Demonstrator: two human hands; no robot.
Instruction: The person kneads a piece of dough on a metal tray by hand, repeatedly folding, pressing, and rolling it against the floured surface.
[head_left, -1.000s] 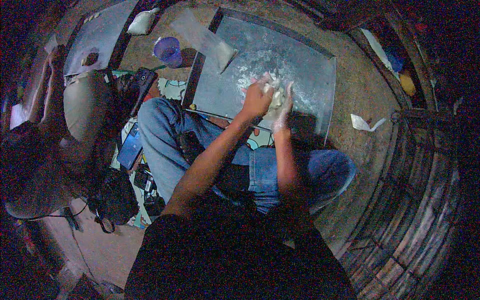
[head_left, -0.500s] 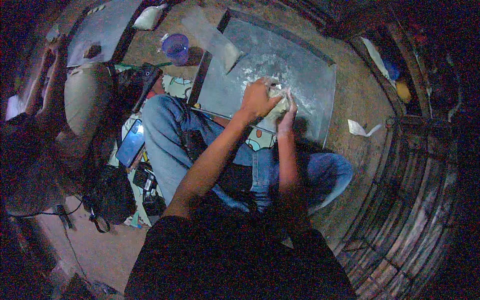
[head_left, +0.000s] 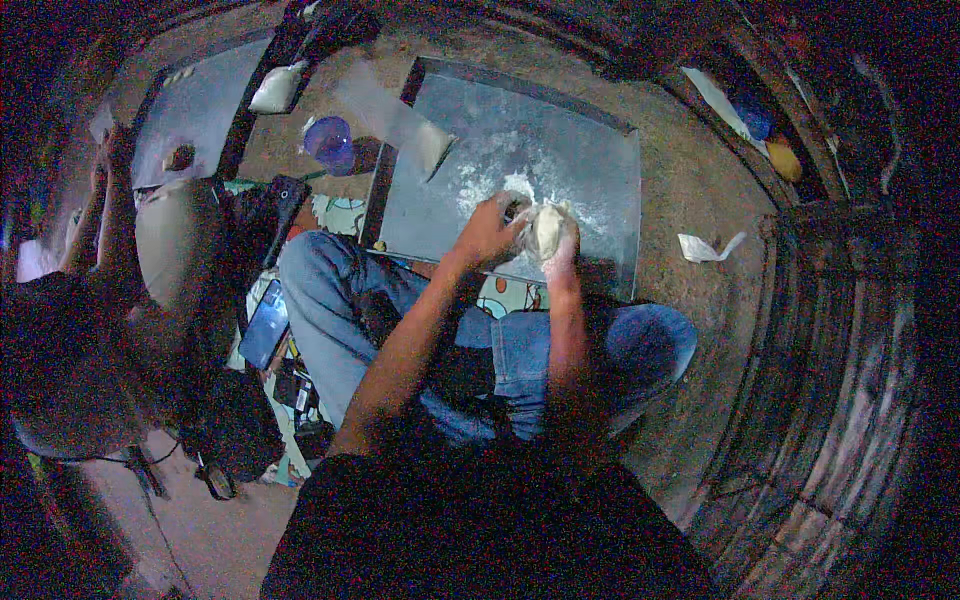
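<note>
A lump of pale dough (head_left: 548, 232) sits in my right hand (head_left: 560, 250), whose floury fingers curl round it over the near part of a metal tray (head_left: 415, 215). Just left of the lump, my left hand (head_left: 488, 232) has its fingers bent inward; what is between them is partly hidden and too dark to make out. White powder (head_left: 520, 175) is spread on the tray beyond both hands. A clear bag with pale contents (head_left: 430, 150) lies over the tray's upper left.
A co-worker (head_left: 80, 340) sits at left by a second tray (head_left: 190, 120). A white sack (head_left: 277, 88), purple container (head_left: 330, 145), phone (head_left: 265, 320) and cables lie near my crossed legs. A paper scrap (head_left: 708, 245) lies right, beside dark slatted wood (head_left: 820, 400).
The dough, mostly covered by my left hand earlier, now shows between my hands, held in the right, with the left drawn slightly aside. The whole view has shifted a little.
</note>
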